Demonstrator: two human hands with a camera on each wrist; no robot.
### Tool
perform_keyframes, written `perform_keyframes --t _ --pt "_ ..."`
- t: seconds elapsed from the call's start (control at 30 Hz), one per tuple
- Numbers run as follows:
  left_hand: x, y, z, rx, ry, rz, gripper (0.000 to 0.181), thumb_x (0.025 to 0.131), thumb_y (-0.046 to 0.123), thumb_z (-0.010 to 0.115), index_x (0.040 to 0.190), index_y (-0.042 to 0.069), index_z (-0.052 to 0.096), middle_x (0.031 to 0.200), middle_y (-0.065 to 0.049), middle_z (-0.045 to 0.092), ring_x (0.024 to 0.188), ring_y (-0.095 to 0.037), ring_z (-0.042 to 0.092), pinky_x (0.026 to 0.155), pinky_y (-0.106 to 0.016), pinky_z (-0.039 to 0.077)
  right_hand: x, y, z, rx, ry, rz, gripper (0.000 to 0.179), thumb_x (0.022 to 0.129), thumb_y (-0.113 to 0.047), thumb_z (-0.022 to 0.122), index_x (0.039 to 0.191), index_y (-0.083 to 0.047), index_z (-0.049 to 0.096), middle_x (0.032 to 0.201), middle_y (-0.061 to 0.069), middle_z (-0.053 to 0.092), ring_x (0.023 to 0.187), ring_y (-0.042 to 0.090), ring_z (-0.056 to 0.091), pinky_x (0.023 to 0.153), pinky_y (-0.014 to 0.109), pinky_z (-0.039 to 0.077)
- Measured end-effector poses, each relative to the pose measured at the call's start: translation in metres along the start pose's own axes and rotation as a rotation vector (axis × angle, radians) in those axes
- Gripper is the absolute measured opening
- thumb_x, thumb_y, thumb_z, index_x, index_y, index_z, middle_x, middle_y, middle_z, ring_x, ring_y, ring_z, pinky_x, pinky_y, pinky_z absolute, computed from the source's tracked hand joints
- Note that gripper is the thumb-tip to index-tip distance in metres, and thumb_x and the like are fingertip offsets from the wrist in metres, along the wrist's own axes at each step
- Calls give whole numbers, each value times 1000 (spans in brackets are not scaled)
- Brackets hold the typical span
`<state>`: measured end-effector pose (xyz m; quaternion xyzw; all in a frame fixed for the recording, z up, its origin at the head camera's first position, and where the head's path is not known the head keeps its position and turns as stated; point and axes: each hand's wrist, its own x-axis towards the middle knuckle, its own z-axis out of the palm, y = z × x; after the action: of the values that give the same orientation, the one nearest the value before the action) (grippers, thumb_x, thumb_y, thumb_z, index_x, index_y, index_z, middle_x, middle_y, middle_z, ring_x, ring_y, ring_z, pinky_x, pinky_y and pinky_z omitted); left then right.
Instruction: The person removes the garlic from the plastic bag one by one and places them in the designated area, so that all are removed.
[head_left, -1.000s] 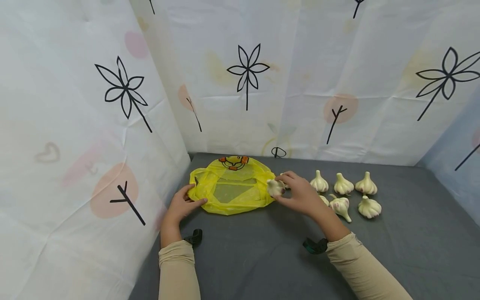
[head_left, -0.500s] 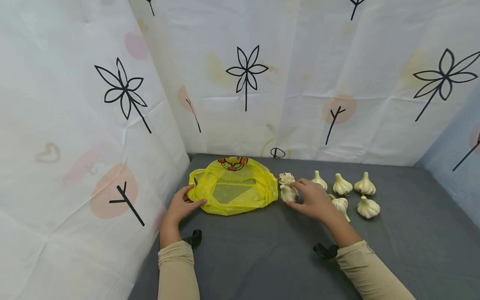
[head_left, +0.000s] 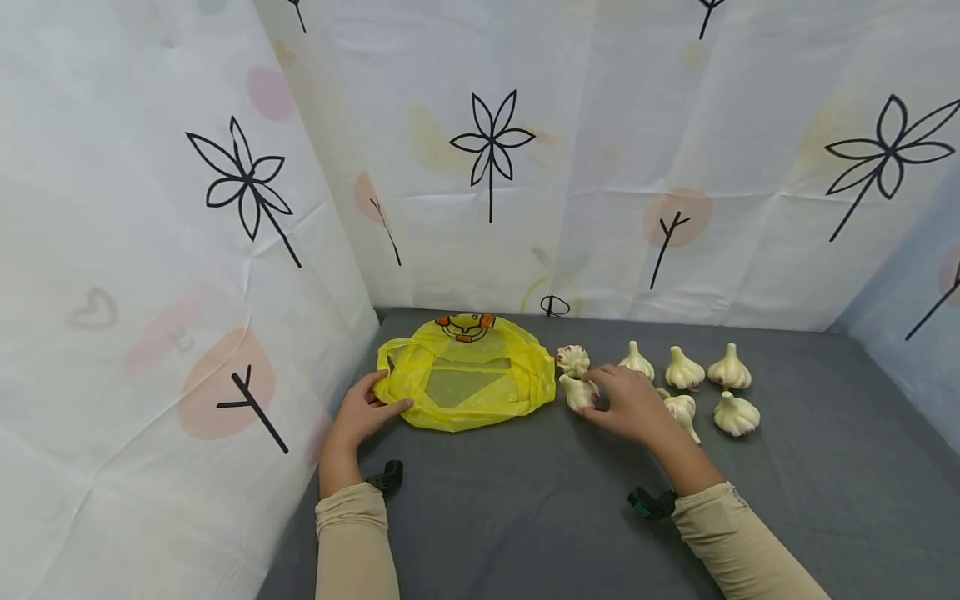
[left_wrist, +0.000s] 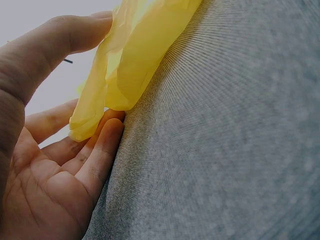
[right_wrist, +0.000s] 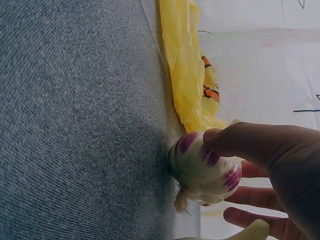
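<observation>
A yellow plastic bag (head_left: 517, 371) with a printed cartoon figure lies spread on the grey table. My left hand (head_left: 365, 408) is at its left end. In the left wrist view, the thumb touches the bag's edge (left_wrist: 145, 55) and loosely extended fingers lie beneath. Just right of the bag, my right hand (head_left: 633, 404) holds a garlic bulb (head_left: 576, 393) low at the tabletop, the thumb on its purple-streaked side (right_wrist: 205, 167) and the fingers partly hidden behind. Directly behind that bulb sits another garlic bulb (head_left: 573, 359).
Several more garlic bulbs (head_left: 684, 369) stand in loose rows right of the right hand, which partly covers the group. White patterned cloth walls (head_left: 600, 167) rise at the back and sides of the grey table (head_left: 510, 508).
My right hand has moved right, away from the bag's edge, with the garlic bulb. The bulb has turned slightly in the last half second. My left hand and the bag stay put.
</observation>
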<state>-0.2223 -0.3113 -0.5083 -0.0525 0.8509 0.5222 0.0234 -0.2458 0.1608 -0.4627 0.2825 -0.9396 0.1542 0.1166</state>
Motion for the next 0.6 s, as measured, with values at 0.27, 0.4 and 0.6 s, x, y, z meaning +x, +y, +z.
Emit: perform_keyframes --t 0.27,0.4,0.6 --pt "-1 1 1 7 -1 0 95 93 35 85 166 6 33 168 -24 36 149 -41 47 118 -54 46 -3 2 -1 15 1 4 50 86 -30 90 126 -5 74 117 13 75 100 34 71 88 59 56" --pt "-1 1 1 1 1 -6 94 93 34 85 166 7 33 168 -23 37 148 -41 48 117 -54 46 -5 3 -2 21 -3 -2 51 86 -28 89 128 -5 73 118 14 74 101 35 71 86 60 56" --pt "-1 1 1 2 6 -4 92 93 31 85 166 7 34 166 -25 38 147 -42 49 116 -55 47 -6 2 -4 32 -5 -9 49 86 -27 89 127 -5 74 118 15 74 101 35 71 85 58 57"
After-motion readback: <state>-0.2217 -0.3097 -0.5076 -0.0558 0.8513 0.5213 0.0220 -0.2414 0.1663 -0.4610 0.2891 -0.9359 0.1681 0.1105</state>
